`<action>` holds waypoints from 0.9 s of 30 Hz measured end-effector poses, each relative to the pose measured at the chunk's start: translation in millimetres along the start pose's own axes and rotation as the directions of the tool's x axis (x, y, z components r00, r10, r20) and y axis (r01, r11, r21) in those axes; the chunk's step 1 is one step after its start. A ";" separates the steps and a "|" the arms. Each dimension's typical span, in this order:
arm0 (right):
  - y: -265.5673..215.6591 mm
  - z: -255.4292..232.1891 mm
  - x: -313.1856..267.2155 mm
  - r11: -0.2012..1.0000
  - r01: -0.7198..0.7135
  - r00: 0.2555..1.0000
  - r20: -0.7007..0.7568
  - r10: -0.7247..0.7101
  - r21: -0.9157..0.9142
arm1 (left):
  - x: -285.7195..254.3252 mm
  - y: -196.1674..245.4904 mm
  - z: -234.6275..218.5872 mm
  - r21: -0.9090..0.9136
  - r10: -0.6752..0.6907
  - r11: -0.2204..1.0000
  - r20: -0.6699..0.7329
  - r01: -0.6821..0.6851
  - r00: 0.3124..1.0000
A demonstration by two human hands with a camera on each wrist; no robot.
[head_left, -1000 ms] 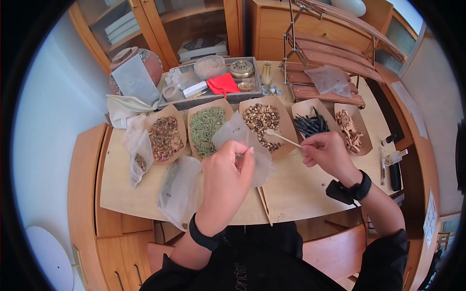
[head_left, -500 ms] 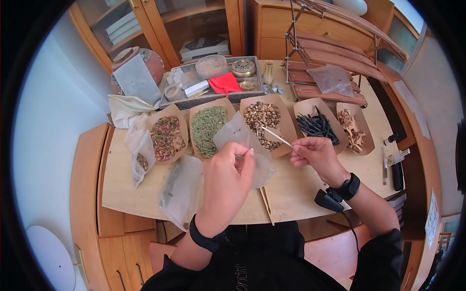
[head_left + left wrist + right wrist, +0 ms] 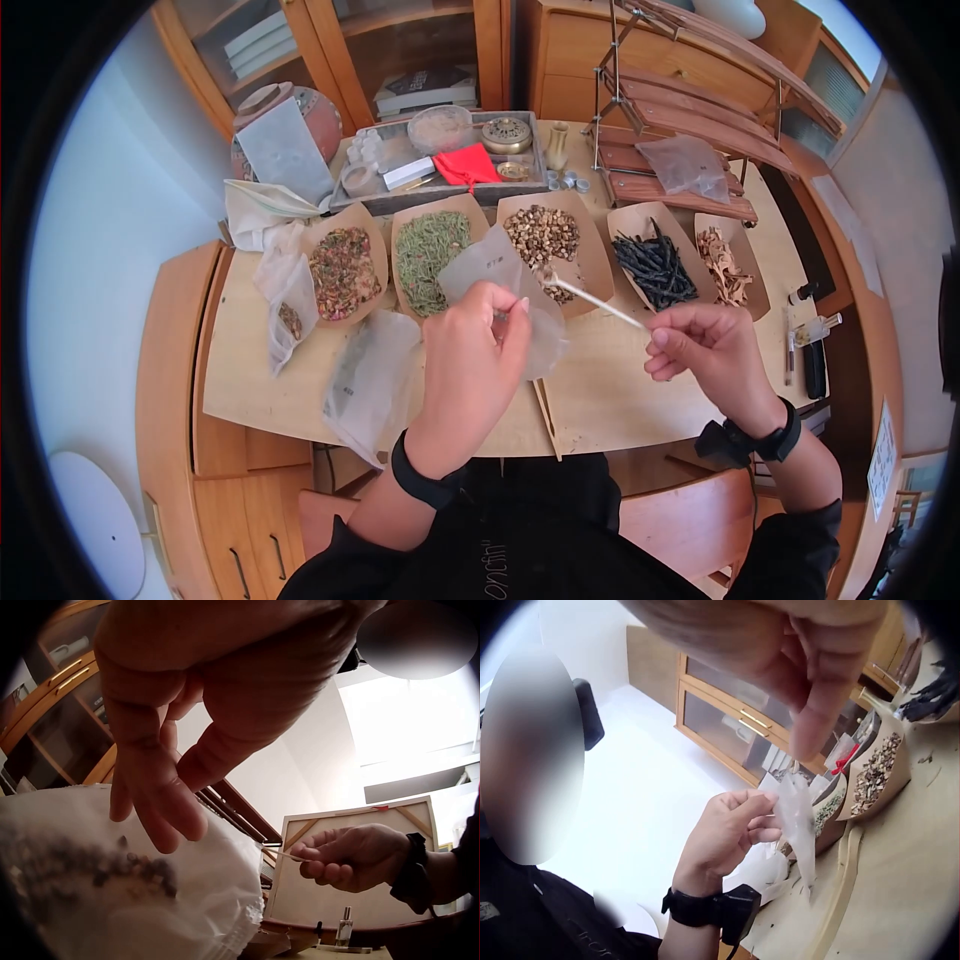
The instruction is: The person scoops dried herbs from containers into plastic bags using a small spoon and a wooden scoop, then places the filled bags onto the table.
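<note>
My left hand (image 3: 470,350) pinches a translucent bag (image 3: 490,262) between thumb and fingers, holding it up over the table's middle. Dark chopped pieces show blurred through the bag (image 3: 45,930) in the left wrist view. With thumb and fingertips, my right hand (image 3: 715,360) pinches the end of a thin, pale small spoon (image 3: 600,303). Its bowl points left, close beside the bag and overlapping the paper tray (image 3: 592,265) of brown chopped pieces (image 3: 540,232) in the head view. Part of that tray is hidden behind the bag.
More paper trays hold reddish dried petals (image 3: 345,275), green dried herb (image 3: 430,250), black strips (image 3: 655,268) and tan shavings (image 3: 722,262). Another translucent bag (image 3: 365,375) and wooden tongs (image 3: 546,415) lie in front. Behind stand a grey tray (image 3: 390,200) and slatted rack (image 3: 680,160).
My right hand moved slightly left with the small spoon, then back right and nearer to me. The spoon's bowl stays near the bag. My left hand keeps its pinch, almost still.
</note>
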State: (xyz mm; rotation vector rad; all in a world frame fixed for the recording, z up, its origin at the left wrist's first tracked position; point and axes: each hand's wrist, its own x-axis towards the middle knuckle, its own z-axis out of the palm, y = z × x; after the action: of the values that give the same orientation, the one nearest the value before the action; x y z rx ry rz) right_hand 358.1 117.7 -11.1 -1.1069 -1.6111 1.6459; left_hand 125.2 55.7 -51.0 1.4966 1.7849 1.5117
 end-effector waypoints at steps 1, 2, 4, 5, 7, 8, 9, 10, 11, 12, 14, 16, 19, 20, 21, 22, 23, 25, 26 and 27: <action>1.1 2.5 -3.6 1.000 -0.001 1.000 0.000 0.001 0.000 | 0.3 -0.3 0.4 0.002 0.011 1.000 0.004 -0.011 1.000; 2.2 6.7 -7.0 0.996 0.047 0.999 -0.016 -0.049 -0.073 | 0.2 0.2 1.0 0.001 0.010 1.000 0.006 -0.010 1.000; 2.7 12.9 -13.9 0.909 0.202 0.976 -0.006 -0.219 -0.364 | 0.1 1.7 1.1 -0.006 -0.008 1.000 0.014 0.008 1.000; -1.0 14.3 -14.6 0.909 0.202 0.976 -0.006 -0.219 -0.364 | 0.2 2.0 1.0 -0.006 -0.008 1.000 0.013 0.008 1.000; -8.2 16.5 -14.1 0.525 0.459 0.840 0.156 -0.520 -0.717 | 0.4 1.8 0.4 -0.026 -0.003 1.000 0.008 0.003 1.000; -8.6 16.7 -10.7 0.525 0.460 0.840 0.158 -0.519 -0.716 | 0.3 1.3 0.1 -0.026 -0.004 1.000 0.007 0.004 1.000; -8.3 16.2 -5.1 0.585 0.417 0.852 0.075 -0.518 -0.695 | 0.1 0.7 0.0 -0.031 0.001 1.000 -0.002 -0.001 1.000; -7.4 15.2 1.4 0.643 0.374 0.861 -0.009 -0.509 -0.668 | -0.2 0.4 0.0 -0.035 0.005 0.999 -0.009 -0.006 1.000; -4.0 12.4 10.6 0.644 0.372 0.861 -0.011 -0.508 -0.669 | -0.7 0.5 -0.4 -0.036 0.005 0.999 -0.007 -0.006 1.000; 3.0 7.5 22.6 0.762 0.254 0.928 -0.071 -0.365 -0.596 | -0.9 0.7 -1.0 -0.033 -0.002 0.999 -0.005 0.002 1.000; 21.7 -3.2 45.0 0.858 0.107 0.980 -0.093 -0.176 -0.502 | -0.9 1.1 -1.7 -0.028 -0.002 1.000 -0.003 0.002 1.000; 28.1 -0.5 57.1 0.899 0.041 0.990 -0.103 -0.095 -0.436 | -1.8 0.5 -2.6 -0.005 -0.014 1.000 0.004 0.014 1.000; 39.8 4.3 72.2 0.951 -0.038 0.996 -0.085 0.013 -0.306 | -1.1 1.6 -4.1 -0.012 -0.032 0.999 0.012 0.032 0.999; 42.0 5.8 75.4 0.969 -0.048 0.997 -0.063 0.034 -0.242 | -0.7 1.7 -4.2 -0.010 -0.032 0.999 0.012 0.032 0.999; 41.4 8.0 77.4 0.970 -0.048 0.998 -0.062 0.034 -0.240 | -0.4 1.9 -4.0 -0.008 -0.027 1.000 0.005 0.027 1.000; 40.7 10.5 78.8 0.976 -0.065 0.997 -0.052 0.055 -0.210 | -0.2 1.9 -3.8 -0.006 -0.021 1.000 -0.002 0.021 1.000; 40.6 12.1 79.5 0.980 -0.083 0.996 -0.043 0.077 -0.180 | -0.2 1.7 -3.5 -0.004 -0.021 1.000 -0.001 0.021 1.000; 41.6 13.2 80.3 0.984 -0.097 0.995 -0.046 0.091 -0.146 | 0.0 1.5 -2.9 -0.013 -0.004 1.000 -0.009 0.004 1.000; 42.5 13.4 80.4 0.987 -0.110 0.993 -0.050 0.105 -0.114 | 0.1 2.1 -3.2 -0.013 -0.005 1.000 -0.008 0.004 1.000; 44.0 13.1 80.0 0.987 -0.111 0.993 -0.051 0.106 -0.113 | 0.2 3.0 -3.8 -0.005 -0.011 1.000 -0.004 0.011 1.000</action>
State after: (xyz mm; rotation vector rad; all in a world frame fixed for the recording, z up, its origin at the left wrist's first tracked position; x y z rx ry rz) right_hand 314.0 175.1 -68.5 -1.3025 -1.6616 1.6006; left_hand 123.5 53.7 -46.9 1.4798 1.7873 1.5135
